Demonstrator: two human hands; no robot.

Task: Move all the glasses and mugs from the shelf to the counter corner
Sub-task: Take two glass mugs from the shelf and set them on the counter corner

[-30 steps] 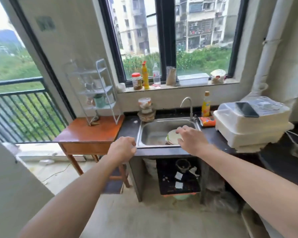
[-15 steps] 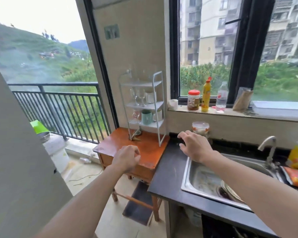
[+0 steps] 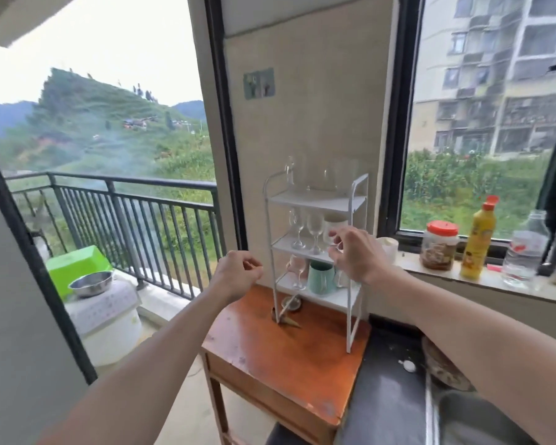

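A white three-tier wire shelf (image 3: pixel 315 200) stands on a small wooden table (image 3: pixel 280 345). Clear glasses (image 3: pixel 341 175) sit on the top tier. The middle tier holds two wine glasses (image 3: pixel 305 231) and a white mug (image 3: pixel 333 224). A wine glass (image 3: pixel 297 268), a teal mug (image 3: pixel 321 277) and a pale mug behind my wrist sit on the bottom tier. My right hand (image 3: pixel 353 253) hovers in front of the middle tier, fingers loosely spread, holding nothing. My left hand (image 3: pixel 236 277) hangs left of the shelf with fingers loosely curled and empty.
The dark counter (image 3: pixel 385 390) adjoins the table on the right, with a sink edge (image 3: pixel 463 419) beyond. The window sill (image 3: pixel 482 281) carries a red-lidded jar (image 3: pixel 438 245), a yellow bottle (image 3: pixel 477 239) and a water bottle (image 3: pixel 525 248). A balcony railing (image 3: pixel 126 213) lies left.
My view has swung left and closer, from the sink to the shelf. My right hand rose from the counter edge to the middle tier, and my left hand moved up beside the shelf.
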